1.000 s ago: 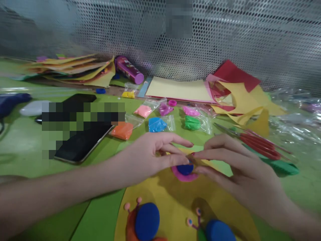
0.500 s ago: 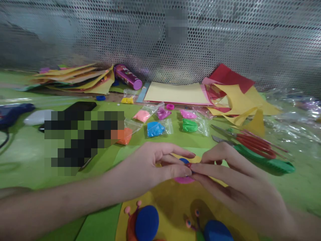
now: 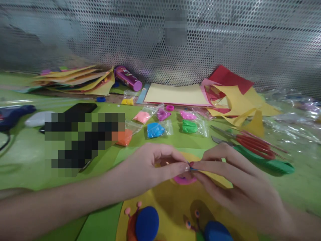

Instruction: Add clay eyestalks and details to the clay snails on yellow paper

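My left hand [image 3: 163, 164] and my right hand [image 3: 230, 170] meet fingertip to fingertip above the yellow sheet [image 3: 170, 207]. Between them they pinch a small blue clay piece [image 3: 193, 169]; only a thin edge of it shows, the rest lies behind my fingers. Just under my fingertips a pink clay piece [image 3: 185, 180] with a curved edge rests on the sheet, partly covered. Nearer to me are two clay snails, one orange with a blue oval shell [image 3: 147, 223], the other green with a blue shell [image 3: 218, 231]. Both have thin stalks with pink tips.
Small bags of blue [image 3: 155, 130], green [image 3: 189, 126] and orange clay [image 3: 124, 137] lie beyond my hands. To the right are red-handled scissors [image 3: 255, 144] and a green cutter [image 3: 265, 160]. Paper sheets [image 3: 175, 93] and a purple can [image 3: 127, 78] sit by the perforated metal panel [image 3: 150, 40].
The blue clay piece has turned between my fingers, so less of its face shows. My left fingertips have drawn in slightly, and more of the pink piece is uncovered.
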Demonstrator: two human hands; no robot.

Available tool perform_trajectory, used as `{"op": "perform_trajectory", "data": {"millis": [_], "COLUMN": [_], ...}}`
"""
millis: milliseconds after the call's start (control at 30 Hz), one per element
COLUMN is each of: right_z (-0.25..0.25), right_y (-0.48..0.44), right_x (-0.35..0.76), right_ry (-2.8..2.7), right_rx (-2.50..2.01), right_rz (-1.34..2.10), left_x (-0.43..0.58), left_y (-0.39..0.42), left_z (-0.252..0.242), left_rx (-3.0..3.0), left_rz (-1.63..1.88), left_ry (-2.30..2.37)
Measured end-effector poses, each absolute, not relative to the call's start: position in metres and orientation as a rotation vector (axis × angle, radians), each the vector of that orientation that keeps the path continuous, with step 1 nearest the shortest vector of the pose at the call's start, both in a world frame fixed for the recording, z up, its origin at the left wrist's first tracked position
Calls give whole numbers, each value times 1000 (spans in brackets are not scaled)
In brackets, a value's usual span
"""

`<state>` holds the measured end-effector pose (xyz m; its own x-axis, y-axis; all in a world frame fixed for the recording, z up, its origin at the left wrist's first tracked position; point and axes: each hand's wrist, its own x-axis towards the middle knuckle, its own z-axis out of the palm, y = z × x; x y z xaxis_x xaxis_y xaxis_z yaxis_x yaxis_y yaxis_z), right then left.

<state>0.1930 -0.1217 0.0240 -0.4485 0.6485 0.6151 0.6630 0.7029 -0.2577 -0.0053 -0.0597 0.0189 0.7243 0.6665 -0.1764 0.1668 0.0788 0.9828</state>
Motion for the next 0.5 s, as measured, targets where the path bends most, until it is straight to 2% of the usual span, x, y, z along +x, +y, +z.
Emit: {"op": "perform_trajectory", "data": {"millis": [500], "right_z": [19], "right_y": [-122], "right_x": [194], "right_ry": [-2229], "right_rx": [-971], "right_rz": [-47], "left_x": [-4], "left_y": [-62], "left_z": [20], "left_rx": [1394], "left_rz": [410], "left_ry": [688]}}
